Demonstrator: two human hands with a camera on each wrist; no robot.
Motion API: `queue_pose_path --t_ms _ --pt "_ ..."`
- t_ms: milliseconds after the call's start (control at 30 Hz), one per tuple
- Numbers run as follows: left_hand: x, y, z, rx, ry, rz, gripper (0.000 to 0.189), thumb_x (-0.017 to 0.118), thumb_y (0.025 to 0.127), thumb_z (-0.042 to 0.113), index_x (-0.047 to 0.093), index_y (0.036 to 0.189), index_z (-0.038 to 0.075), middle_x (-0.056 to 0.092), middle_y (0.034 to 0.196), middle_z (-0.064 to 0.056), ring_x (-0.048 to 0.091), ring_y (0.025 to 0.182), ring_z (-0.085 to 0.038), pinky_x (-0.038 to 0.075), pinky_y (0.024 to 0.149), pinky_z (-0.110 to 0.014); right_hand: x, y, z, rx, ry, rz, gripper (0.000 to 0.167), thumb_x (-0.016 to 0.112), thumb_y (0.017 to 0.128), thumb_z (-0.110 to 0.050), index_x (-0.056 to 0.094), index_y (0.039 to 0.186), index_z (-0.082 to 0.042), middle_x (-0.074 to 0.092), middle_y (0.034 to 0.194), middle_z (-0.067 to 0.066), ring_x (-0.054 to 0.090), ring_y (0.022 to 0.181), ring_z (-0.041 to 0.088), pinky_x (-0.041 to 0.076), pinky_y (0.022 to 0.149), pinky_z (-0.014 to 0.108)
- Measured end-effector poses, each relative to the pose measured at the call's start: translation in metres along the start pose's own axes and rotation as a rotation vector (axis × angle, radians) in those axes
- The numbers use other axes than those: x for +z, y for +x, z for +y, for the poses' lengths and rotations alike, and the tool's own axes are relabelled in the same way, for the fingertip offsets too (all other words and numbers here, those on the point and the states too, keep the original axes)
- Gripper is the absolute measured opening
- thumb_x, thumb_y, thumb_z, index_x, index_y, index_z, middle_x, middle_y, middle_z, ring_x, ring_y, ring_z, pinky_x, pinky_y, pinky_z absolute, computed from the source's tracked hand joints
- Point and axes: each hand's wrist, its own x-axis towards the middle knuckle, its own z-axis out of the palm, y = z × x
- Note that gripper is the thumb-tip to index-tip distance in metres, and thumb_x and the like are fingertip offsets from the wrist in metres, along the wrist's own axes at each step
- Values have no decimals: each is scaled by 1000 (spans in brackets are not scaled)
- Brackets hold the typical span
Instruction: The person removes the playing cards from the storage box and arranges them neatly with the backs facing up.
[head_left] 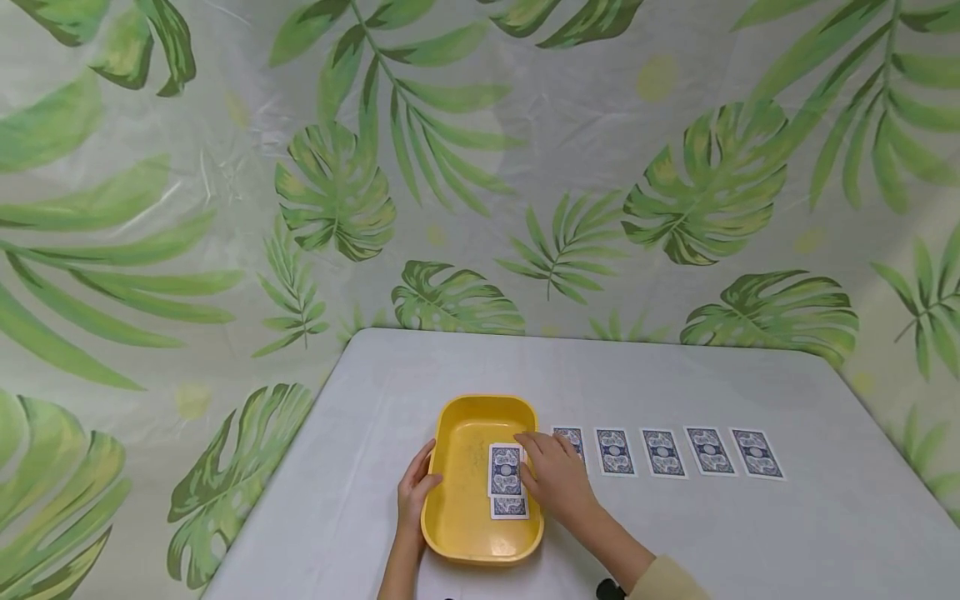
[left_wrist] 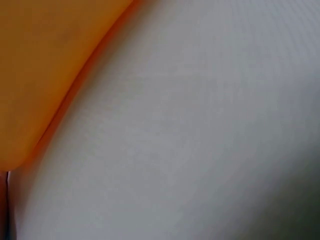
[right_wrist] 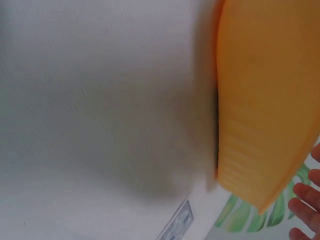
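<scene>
A yellow tray (head_left: 457,533) stands on the table, and two blue-and-white patterned cards lie in it. The upper card (head_left: 506,472) overlaps the lower card (head_left: 510,507). My left hand (head_left: 412,496) grips the tray's left side, thumb at the rim and fingers outside. Over the tray's right rim reaches my right hand (head_left: 557,475), its fingertips beside the upper card's right edge. In the right wrist view its fingers (right_wrist: 306,192) are spread apart with no card visible between them. The left wrist view shows the tray's outer wall (left_wrist: 45,60), and little of the hand.
Right of the tray, several face-down cards (head_left: 663,453) form a row on the white tablecloth (head_left: 675,533). The nearest card (head_left: 570,440) is partly hidden behind my right hand. A leaf-patterned curtain (head_left: 450,208) hangs behind the table. A small black object (head_left: 611,590) sits by the right forearm.
</scene>
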Motion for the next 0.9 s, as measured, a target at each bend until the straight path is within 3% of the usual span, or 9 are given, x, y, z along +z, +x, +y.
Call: queue_pose_path --t_ms 500,900 --pt "-1 -1 2 19 -39 -34 54 45 83 -4 40 136 5 38 141 -19 47 119 -18 43 87 -16 17 2 -13 8 4 -239 59 65 77 -34 49 128 -8 53 128 10 47 120 26 27 106 47" --pt "-1 0 0 15 -42 -36 55 44 83 -6 40 136 4 38 141 -19 47 120 -19 43 89 -17 23 6 -20 -80 -145 -382 75 68 70 -51 50 128 -7 52 129 12 49 118 27 24 108 45"
